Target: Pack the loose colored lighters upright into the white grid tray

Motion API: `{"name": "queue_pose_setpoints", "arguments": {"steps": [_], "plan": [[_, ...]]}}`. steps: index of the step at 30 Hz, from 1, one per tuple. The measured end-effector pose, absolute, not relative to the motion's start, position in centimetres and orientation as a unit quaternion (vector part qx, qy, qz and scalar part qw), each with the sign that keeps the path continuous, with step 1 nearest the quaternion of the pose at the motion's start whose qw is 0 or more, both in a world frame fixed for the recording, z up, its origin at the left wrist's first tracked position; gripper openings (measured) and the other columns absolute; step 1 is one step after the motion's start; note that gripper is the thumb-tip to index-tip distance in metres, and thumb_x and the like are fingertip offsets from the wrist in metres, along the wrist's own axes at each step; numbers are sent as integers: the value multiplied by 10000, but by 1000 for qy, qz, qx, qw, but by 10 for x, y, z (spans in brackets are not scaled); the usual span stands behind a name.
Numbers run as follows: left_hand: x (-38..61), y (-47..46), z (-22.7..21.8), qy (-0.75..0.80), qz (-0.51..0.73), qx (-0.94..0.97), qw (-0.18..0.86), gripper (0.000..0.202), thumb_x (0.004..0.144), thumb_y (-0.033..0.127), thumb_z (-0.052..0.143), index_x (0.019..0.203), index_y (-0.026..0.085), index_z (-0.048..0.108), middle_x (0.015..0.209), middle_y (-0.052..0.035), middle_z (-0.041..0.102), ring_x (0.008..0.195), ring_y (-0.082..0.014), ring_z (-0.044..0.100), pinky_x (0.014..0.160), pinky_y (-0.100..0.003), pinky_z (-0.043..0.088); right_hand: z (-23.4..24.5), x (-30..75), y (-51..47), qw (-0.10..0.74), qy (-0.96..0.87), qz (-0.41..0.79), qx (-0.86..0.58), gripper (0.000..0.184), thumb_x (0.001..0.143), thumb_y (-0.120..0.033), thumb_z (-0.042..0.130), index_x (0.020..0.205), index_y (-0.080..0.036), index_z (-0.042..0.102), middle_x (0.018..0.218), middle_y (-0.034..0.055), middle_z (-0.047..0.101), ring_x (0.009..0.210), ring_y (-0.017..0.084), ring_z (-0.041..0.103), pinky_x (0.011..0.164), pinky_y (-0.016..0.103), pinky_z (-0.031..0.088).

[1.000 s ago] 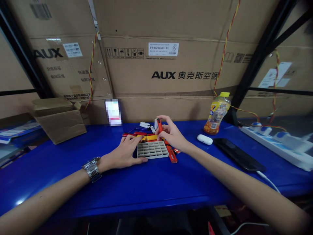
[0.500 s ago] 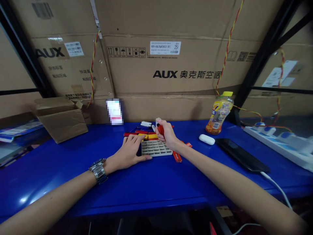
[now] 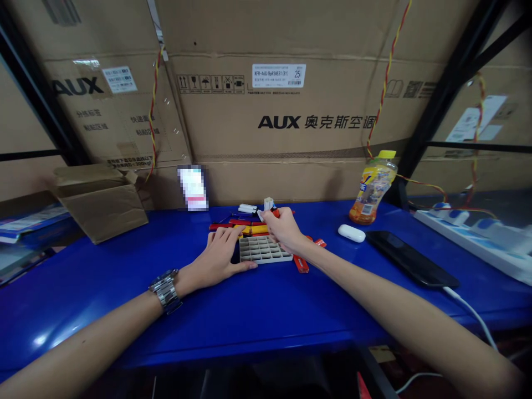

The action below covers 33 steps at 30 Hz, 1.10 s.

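Note:
A grey grid tray (image 3: 262, 251) with several square cells lies on the blue table (image 3: 249, 310). My left hand (image 3: 218, 257) rests flat beside the tray's left edge, fingers spread, thumb along its front. My right hand (image 3: 282, 228) is closed on a small red stick (image 3: 275, 212) with a white end, held upright over the tray's far right corner. Several red and yellow sticks (image 3: 245, 226) lie behind the tray, and more red ones (image 3: 301, 265) lie at its right under my forearm.
A juice bottle (image 3: 373, 187), a white earbud case (image 3: 351, 233) and a black phone (image 3: 411, 259) on a white cable sit to the right. A white power strip (image 3: 477, 241) lies far right. An open cardboard box (image 3: 102, 202) stands at the left. Large cartons (image 3: 278, 111) wall the back.
My right hand lowered the red stick from above the tray down to its far right corner. The left hand has stayed by the tray.

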<state>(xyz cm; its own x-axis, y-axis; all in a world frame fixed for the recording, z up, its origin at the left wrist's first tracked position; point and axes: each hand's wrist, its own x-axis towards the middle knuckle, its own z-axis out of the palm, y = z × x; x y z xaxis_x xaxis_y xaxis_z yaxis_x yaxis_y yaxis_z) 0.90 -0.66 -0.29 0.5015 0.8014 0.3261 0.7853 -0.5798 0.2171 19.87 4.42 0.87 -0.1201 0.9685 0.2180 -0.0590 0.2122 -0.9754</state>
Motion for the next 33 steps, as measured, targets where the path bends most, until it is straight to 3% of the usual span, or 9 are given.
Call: {"name": "queue_pose_setpoints", "arguments": {"steps": [4, 7, 11, 15, 19, 26, 33], "plan": [[9, -7, -2, 456, 205, 866, 21, 786, 805, 702, 521, 1368, 187, 333, 1307, -148, 500, 1160, -337, 424, 952, -504, 335, 13, 201, 40, 507, -593, 491, -387, 446, 813, -443, 599, 511, -228, 351, 387, -87, 246, 335, 45, 193, 314, 220, 150], [10, -9, 1, 461, 211, 862, 10, 695, 776, 711, 545, 1217, 183, 446, 1180, -124, 543, 1059, -319, 466, 886, -479, 374, 19, 202, 38, 469, -611, 540, -340, 473, 856, -582, 464, 571, -204, 464, 399, -74, 281, 354, 58, 202, 346, 228, 163], [9, -14, 9, 461, 208, 862, 9, 494, 820, 645, 529, 972, 177, 489, 995, -90, 568, 883, -261, 508, 786, -425, 403, 22, 202, 39, 463, -631, 554, -283, 448, 910, -545, 324, 793, -189, 568, 490, -51, 408, 418, 87, 323, 416, 232, 279], [8, -17, 14, 445, 185, 876, 9, 384, 835, 566, 545, 826, 189, 477, 830, -53, 580, 707, -208, 512, 645, -351, 385, 21, 201, 38, 468, -703, 450, -291, 299, 858, -482, 536, 839, -187, 579, 654, -27, 505, 576, 101, 449, 533, 241, 362], [7, -16, 13, 419, 157, 894, 15, 384, 849, 522, 542, 664, 200, 447, 665, -23, 547, 605, -170, 482, 561, -306, 336, 19, 198, 34, 430, -744, 414, -300, 282, 770, -445, 682, 785, -187, 571, 588, -53, 458, 538, 104, 441, 513, 253, 342], [6, -14, 10, 399, 147, 904, 44, 381, 893, 494, 496, 657, 199, 444, 635, -11, 538, 557, -141, 445, 513, -284, 300, 11, 195, 46, 435, -753, 388, -305, 269, 751, -409, 696, 872, -181, 619, 588, -50, 482, 563, 120, 475, 555, 277, 404], [5, -15, 11, 404, 145, 902, 53, 362, 897, 497, 480, 694, 204, 421, 663, -10, 546, 571, -145, 457, 523, -286, 321, 9, 198, 49, 405, -797, 296, -336, 266, 790, -439, 658, 769, -175, 644, 516, -40, 487, 511, 125, 479, 518, 269, 367]]}}
